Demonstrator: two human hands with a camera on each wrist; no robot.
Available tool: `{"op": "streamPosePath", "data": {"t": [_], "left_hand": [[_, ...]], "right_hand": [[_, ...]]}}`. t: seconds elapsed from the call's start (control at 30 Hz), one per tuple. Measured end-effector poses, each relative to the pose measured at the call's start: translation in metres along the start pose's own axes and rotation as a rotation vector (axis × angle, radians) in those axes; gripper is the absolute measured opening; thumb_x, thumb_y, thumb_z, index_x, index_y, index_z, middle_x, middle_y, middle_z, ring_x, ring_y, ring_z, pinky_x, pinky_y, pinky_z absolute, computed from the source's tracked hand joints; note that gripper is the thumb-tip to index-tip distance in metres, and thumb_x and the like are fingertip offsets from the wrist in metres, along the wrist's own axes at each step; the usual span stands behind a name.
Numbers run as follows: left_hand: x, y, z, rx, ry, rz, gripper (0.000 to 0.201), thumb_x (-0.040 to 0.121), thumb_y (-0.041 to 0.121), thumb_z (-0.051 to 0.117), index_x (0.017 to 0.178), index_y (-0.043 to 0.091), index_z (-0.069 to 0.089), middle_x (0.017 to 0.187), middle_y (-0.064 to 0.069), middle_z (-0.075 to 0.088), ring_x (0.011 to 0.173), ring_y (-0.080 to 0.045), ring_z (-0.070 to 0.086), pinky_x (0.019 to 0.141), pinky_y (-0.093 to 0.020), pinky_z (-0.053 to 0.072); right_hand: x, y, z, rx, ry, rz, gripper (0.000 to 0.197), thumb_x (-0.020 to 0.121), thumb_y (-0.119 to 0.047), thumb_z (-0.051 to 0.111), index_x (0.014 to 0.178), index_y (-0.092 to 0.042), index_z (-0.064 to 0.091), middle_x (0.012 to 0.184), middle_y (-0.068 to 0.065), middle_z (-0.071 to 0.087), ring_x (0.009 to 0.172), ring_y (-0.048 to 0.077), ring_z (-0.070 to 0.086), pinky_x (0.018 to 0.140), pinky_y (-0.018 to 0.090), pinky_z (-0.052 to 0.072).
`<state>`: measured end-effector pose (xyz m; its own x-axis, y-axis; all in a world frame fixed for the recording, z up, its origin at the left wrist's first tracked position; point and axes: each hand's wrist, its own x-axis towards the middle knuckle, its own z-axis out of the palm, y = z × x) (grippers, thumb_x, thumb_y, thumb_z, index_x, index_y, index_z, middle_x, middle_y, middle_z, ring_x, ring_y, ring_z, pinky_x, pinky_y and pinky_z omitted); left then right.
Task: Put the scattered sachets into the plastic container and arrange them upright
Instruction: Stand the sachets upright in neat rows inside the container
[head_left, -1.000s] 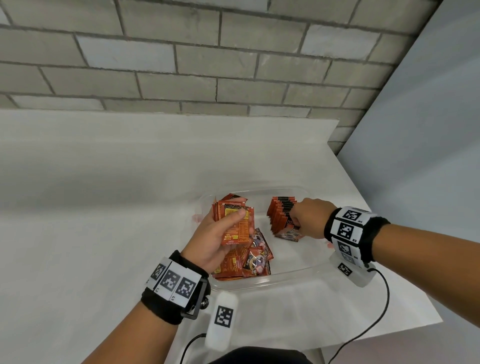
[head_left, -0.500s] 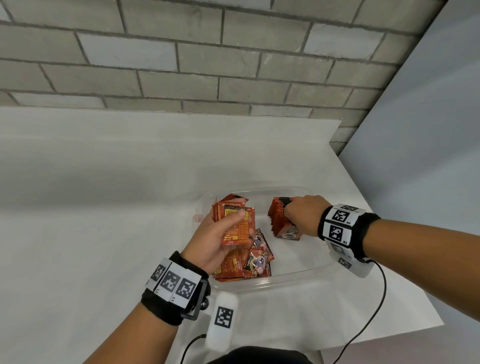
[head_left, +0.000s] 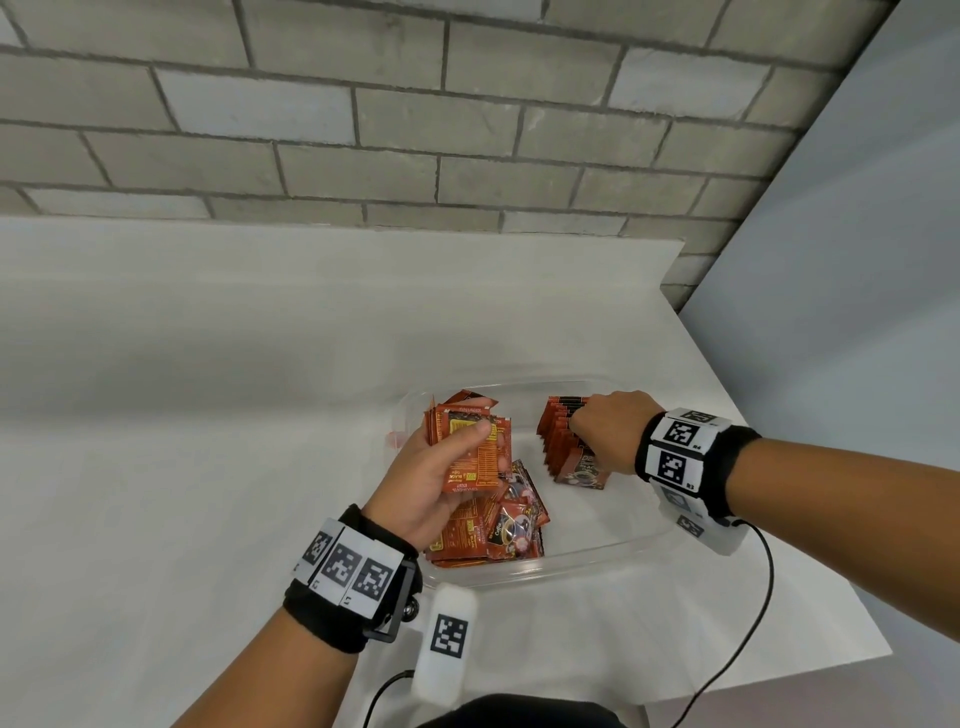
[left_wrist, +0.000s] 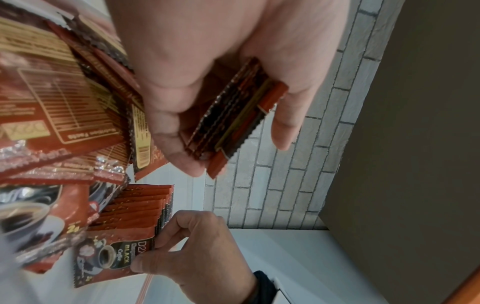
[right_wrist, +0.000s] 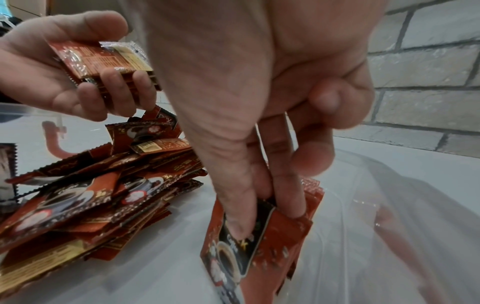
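Right hand (head_left: 605, 431) pinches the upright row of coffee sachets (head_left: 561, 439) at the container's (head_left: 597, 553) two o'clock, steadying it; left hand (head_left: 431, 483) grips a stack (head_left: 470, 447) ready to feed.

Grey brick wall and white desk

A grey brick wall (head_left: 395, 119) stands behind the white desk (head_left: 208, 364); a plain pale grey panel (head_left: 857, 260) rises at the right, beside the desk's edge.

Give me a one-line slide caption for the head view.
Left hand holds a sachet stack while right hand steadies upright sachets in the plastic container.
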<state>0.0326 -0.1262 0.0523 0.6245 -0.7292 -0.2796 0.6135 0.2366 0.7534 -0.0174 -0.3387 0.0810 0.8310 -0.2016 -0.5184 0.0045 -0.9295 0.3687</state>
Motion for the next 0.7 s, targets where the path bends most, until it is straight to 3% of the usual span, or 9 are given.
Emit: {"op": "streamPosePath", "data": {"t": [0.07,0.17,0.27,0.33,0.43,0.57,0.7], "left_hand": [[0.000,-0.001,-0.001,-0.001,-0.002,-0.003,0.042,0.072,0.023,0.066,0.111,0.008,0.060,0.085,-0.009,0.070,0.073,-0.019,0.069,0.066,-0.033,0.058],[0.001,-0.002,0.000,-0.025,0.008,-0.010,0.047,0.074,0.017,0.064,0.118,0.002,0.057,0.086,-0.014,0.069,0.075,-0.022,0.069,0.068,-0.033,0.058],[0.001,-0.002,-0.001,-0.078,0.024,-0.022,0.033,0.084,0.004,0.055,0.117,0.005,0.057,0.091,-0.018,0.070,0.077,-0.027,0.069,0.070,-0.036,0.059],[0.001,-0.002,-0.001,-0.084,0.020,-0.043,0.031,0.091,0.000,0.047,0.119,0.008,0.058,0.098,-0.022,0.069,0.080,-0.030,0.070,0.070,-0.037,0.060],[0.001,-0.002,0.001,-0.034,0.020,-0.045,0.040,0.085,0.001,0.057,0.123,0.012,0.058,0.112,-0.020,0.067,0.092,-0.031,0.069,0.071,-0.039,0.060],[0.001,-0.002,0.008,0.045,-0.010,-0.024,0.055,0.068,0.005,0.068,0.122,0.013,0.059,0.114,-0.016,0.068,0.099,-0.028,0.068,0.072,-0.037,0.059],[0.000,-0.004,0.014,0.106,-0.061,-0.036,0.053,0.070,0.003,0.068,0.121,0.014,0.059,0.113,-0.014,0.068,0.103,-0.029,0.067,0.080,-0.040,0.058]], "right_hand": [[-0.001,0.001,0.000,0.012,0.024,0.014,0.011,0.088,-0.012,0.055,0.097,-0.009,0.060,0.077,0.001,0.048,0.067,0.019,0.049,0.044,0.023,0.027],[-0.004,0.004,-0.001,0.046,0.060,0.029,0.010,0.088,-0.015,0.055,0.096,-0.010,0.059,0.072,-0.001,0.043,0.066,0.019,0.049,0.045,0.023,0.027],[-0.010,0.008,-0.005,0.128,0.110,0.057,0.011,0.090,-0.025,0.054,0.086,-0.015,0.050,0.067,-0.004,0.036,0.058,0.014,0.041,0.046,0.023,0.027],[-0.017,0.011,-0.009,0.222,0.163,0.084,0.017,0.092,-0.031,0.051,0.083,-0.016,0.048,0.070,-0.004,0.042,0.059,0.014,0.042,0.049,0.024,0.030],[-0.027,0.014,-0.013,0.421,0.295,0.088,0.019,0.092,-0.037,0.053,0.096,-0.019,0.057,0.087,-0.003,0.060,0.073,0.017,0.056,0.058,0.026,0.039],[-0.045,0.004,-0.020,0.981,0.397,-0.140,0.033,0.086,-0.037,0.066,0.116,-0.028,0.057,0.103,-0.015,0.060,0.070,-0.007,0.054,0.062,0.007,0.040],[-0.051,-0.012,-0.019,1.142,0.407,-0.235,0.048,0.083,-0.028,0.071,0.127,-0.031,0.052,0.104,-0.013,0.060,0.071,0.003,0.055,0.070,0.017,0.049]]}}
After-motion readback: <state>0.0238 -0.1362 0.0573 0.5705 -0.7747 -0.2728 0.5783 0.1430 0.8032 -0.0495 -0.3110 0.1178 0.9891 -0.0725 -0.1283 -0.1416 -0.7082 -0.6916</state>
